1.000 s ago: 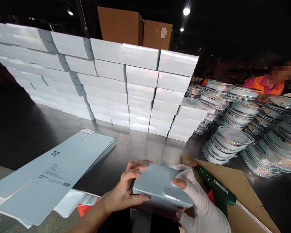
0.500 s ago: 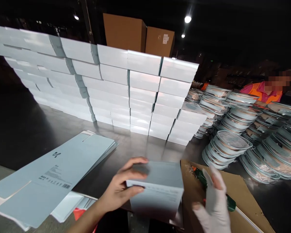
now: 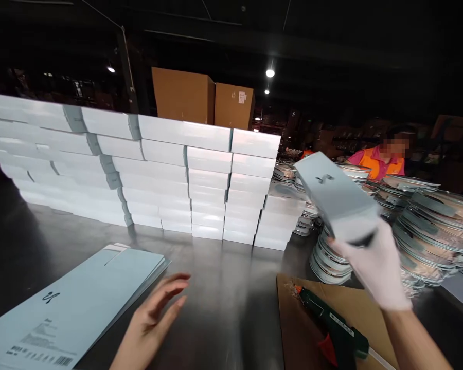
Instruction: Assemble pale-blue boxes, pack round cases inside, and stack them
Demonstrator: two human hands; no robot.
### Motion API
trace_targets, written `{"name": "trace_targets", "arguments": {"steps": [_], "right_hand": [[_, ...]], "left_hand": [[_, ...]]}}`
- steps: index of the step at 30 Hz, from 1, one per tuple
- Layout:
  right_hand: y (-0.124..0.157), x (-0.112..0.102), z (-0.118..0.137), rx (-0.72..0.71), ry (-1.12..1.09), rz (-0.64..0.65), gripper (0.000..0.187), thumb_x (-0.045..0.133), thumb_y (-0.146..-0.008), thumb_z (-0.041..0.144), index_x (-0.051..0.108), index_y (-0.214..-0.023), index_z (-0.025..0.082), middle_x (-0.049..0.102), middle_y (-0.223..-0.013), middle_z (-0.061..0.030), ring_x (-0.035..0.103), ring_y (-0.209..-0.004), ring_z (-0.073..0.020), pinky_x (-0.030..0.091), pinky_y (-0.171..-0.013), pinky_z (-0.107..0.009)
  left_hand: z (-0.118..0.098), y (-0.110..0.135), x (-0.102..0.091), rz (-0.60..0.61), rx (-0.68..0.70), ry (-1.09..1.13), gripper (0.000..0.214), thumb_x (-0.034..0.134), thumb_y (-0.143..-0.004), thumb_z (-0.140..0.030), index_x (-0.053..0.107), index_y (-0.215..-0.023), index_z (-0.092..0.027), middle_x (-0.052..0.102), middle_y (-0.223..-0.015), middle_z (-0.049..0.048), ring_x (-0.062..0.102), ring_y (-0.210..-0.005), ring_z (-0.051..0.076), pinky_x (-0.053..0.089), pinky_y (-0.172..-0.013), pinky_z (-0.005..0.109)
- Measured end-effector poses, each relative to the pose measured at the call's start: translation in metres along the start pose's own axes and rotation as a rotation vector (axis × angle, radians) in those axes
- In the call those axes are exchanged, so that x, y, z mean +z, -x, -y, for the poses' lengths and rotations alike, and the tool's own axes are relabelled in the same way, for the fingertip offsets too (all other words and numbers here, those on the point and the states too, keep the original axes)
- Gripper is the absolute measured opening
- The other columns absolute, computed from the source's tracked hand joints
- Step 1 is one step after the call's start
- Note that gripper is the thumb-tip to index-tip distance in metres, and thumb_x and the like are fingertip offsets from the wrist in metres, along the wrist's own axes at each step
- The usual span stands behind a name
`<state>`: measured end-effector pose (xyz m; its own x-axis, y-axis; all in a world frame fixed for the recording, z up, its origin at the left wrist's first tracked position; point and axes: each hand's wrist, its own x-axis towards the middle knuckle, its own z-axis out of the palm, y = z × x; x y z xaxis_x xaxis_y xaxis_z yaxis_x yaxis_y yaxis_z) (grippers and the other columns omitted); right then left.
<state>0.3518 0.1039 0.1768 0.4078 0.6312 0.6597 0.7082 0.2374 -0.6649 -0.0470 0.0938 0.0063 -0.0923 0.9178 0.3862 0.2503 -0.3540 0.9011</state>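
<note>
A pale blue carton [image 3: 332, 192] with a dark squiggle logo is held up at the right, tilted, by its near end. Gripping it is my right hand [image 3: 378, 267], in a white glove; the carton blurs slightly. My bare left hand [image 3: 152, 318] hovers over the metal table with fingers apart and nothing in them. Just left of that hand lie flat printed carton blanks [image 3: 88, 293], stacked. Below my right hand, a green glue gun [image 3: 330, 321] with a red trigger rests on a piece of brown cardboard [image 3: 289, 334].
A long wall of stacked white boxes [image 3: 208, 180] spans the table [image 3: 216, 288]. Two brown cartons [image 3: 183, 95] rise behind it. Stacks of round-ended packages [image 3: 435, 231] stand at the right, with a person in an orange vest [image 3: 378, 162] beyond them.
My right hand has taken hold of the carton and lifted it up and to the right. My left hand has let go and moved left. The view has shifted.
</note>
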Motion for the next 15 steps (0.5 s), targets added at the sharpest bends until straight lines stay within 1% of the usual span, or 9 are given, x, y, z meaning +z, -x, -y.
{"name": "trace_targets", "arguments": {"steps": [1,2,4,7,9,11,13,14,15], "right_hand": [[-0.033,0.013,0.007,-0.176,0.175,0.035,0.081,0.089,-0.067,0.034,0.056,-0.138,0.013,0.067,-0.134,-0.0193,0.063,-0.122,-0.0422,0.051,-0.105,-0.059],[-0.062,0.029,0.012,-0.252,0.211,0.082,0.076,0.09,-0.061,0.024,0.062,-0.131,0.01,0.065,-0.136,-0.0201,0.059,-0.128,-0.0431,0.046,-0.111,-0.057],[-0.106,0.066,0.02,-0.339,0.228,0.166,0.059,0.086,-0.063,0.019,0.069,-0.119,0.009,0.068,-0.133,-0.0159,0.054,-0.136,-0.041,0.04,-0.118,-0.05],[-0.138,0.107,0.026,-0.395,0.2,0.274,0.04,0.082,-0.071,0.028,0.074,-0.106,0.009,0.073,-0.126,-0.0132,0.058,-0.134,-0.0367,0.041,-0.116,-0.047],[-0.139,0.112,0.027,-0.424,0.173,0.323,0.041,0.079,-0.076,0.035,0.075,-0.107,0.007,0.075,-0.122,-0.0122,0.062,-0.131,-0.0341,0.043,-0.114,-0.044],[-0.125,0.101,0.028,-0.45,0.138,0.314,0.04,0.071,-0.082,0.041,0.077,-0.109,0.011,0.075,-0.122,-0.0096,0.057,-0.137,-0.0359,0.038,-0.115,-0.044],[-0.094,0.08,0.029,-0.46,0.1,0.259,0.036,0.066,-0.087,0.047,0.077,-0.108,0.02,0.074,-0.123,-0.0086,0.052,-0.142,-0.0414,0.034,-0.118,-0.052],[-0.072,0.068,0.029,-0.45,0.072,0.255,0.034,0.064,-0.088,0.049,0.077,-0.109,0.025,0.075,-0.123,-0.009,0.054,-0.14,-0.0434,0.035,-0.118,-0.059],[-0.046,0.056,0.028,-0.441,0.041,0.261,0.035,0.063,-0.088,0.051,0.076,-0.112,0.028,0.077,-0.119,-0.0098,0.064,-0.128,-0.0441,0.044,-0.112,-0.063]], "left_hand": [[0.005,-0.002,-0.01,-0.027,0.003,-0.053,0.039,0.067,-0.09,-0.064,0.077,-0.096,-0.027,0.075,-0.123,0.0131,0.071,-0.122,0.036,0.06,-0.101,0.047],[0.009,-0.002,-0.018,-0.049,0.012,-0.092,0.039,0.066,-0.09,-0.065,0.077,-0.096,-0.028,0.077,-0.12,0.0123,0.073,-0.12,0.036,0.061,-0.1,0.047],[0.014,-0.001,-0.027,-0.067,0.055,-0.159,0.035,0.065,-0.091,-0.062,0.077,-0.098,-0.03,0.079,-0.117,0.0109,0.075,-0.116,0.035,0.062,-0.098,0.047],[0.017,0.006,-0.035,-0.035,0.141,-0.258,0.027,0.063,-0.095,-0.053,0.077,-0.1,-0.03,0.08,-0.117,0.0105,0.077,-0.113,0.033,0.064,-0.094,0.044],[0.017,0.007,-0.049,-0.023,0.193,-0.337,0.023,0.063,-0.096,-0.048,0.076,-0.102,-0.03,0.08,-0.119,0.0101,0.077,-0.115,0.032,0.064,-0.094,0.042],[0.018,0.001,-0.074,-0.052,0.215,-0.471,0.025,0.06,-0.097,-0.049,0.075,-0.105,-0.03,0.08,-0.121,0.0094,0.076,-0.118,0.031,0.063,-0.096,0.04],[0.022,-0.013,-0.107,-0.135,0.18,-0.682,0.035,0.053,-0.098,-0.054,0.072,-0.111,-0.028,0.079,-0.121,0.0103,0.075,-0.118,0.034,0.062,-0.1,0.043],[0.026,-0.023,-0.125,-0.204,0.124,-0.857,0.044,0.048,-0.096,-0.061,0.072,-0.112,-0.027,0.079,-0.12,0.011,0.077,-0.112,0.036,0.063,-0.096,0.045],[0.031,-0.032,-0.141,-0.263,0.053,-0.942,0.052,0.045,-0.097,-0.063,0.071,-0.116,-0.023,0.077,-0.122,0.0155,0.077,-0.111,0.041,0.062,-0.094,0.051]]}}
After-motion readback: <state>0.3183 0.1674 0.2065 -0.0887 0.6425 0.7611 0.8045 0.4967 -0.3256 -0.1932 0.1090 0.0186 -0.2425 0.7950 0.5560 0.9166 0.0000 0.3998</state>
